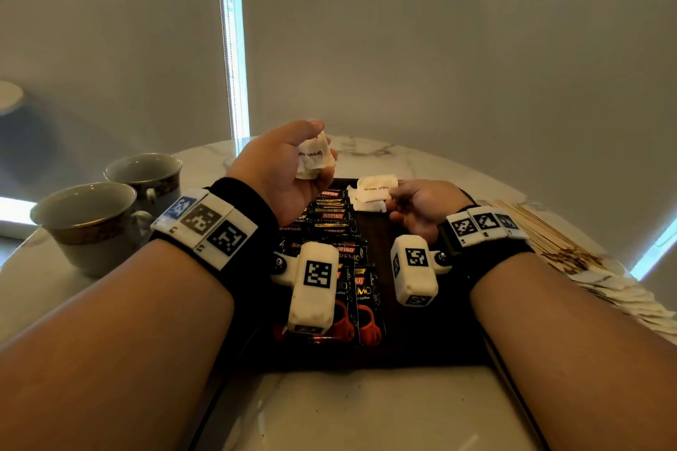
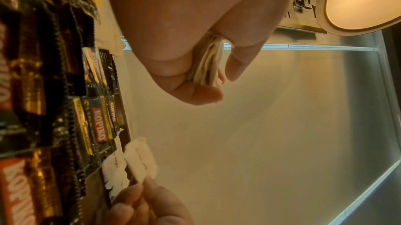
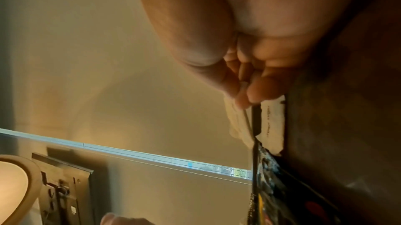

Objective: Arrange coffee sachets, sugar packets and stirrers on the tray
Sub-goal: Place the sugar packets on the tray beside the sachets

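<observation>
left hand [image 1: 289, 172]: raised over the far end of the tray [image 1: 421, 348], fingers curled round a small stack of brown sugar packets [image 1: 314, 157]; the wrist view shows several squeezed between thumb and fingers

right hand [image 1: 421, 210]: low over the tray's far right part, thumb and fingertips pinching one single packet [image 1: 377, 187] by its edge, looks like it's just above the ones already down

sugar on the tray [image 1: 368, 203]: only a couple of white packets so far, in the far part right next to the coffee row, so this bit has only just got going I'd say

coffee sachets [image 1: 331, 227]: black Kopiko ones laid overlapping in a line down the tray's left half, far end to near end; that part looks finished to me

stirrers [image 1: 542, 231]: a fan of wooden sticks on the table off the tray's right side, none on the tray that I can see

spare sugar [image 1: 622, 297]: a spread of more packets on the table, right of the tray, nearer than the stirrers

cups [image 1: 91, 223]: two of them off to the tray's left, not part of this

where it stands: coffee done, sugar barely begun, stirrers untouched, so maybe a bit under halfway
</observation>
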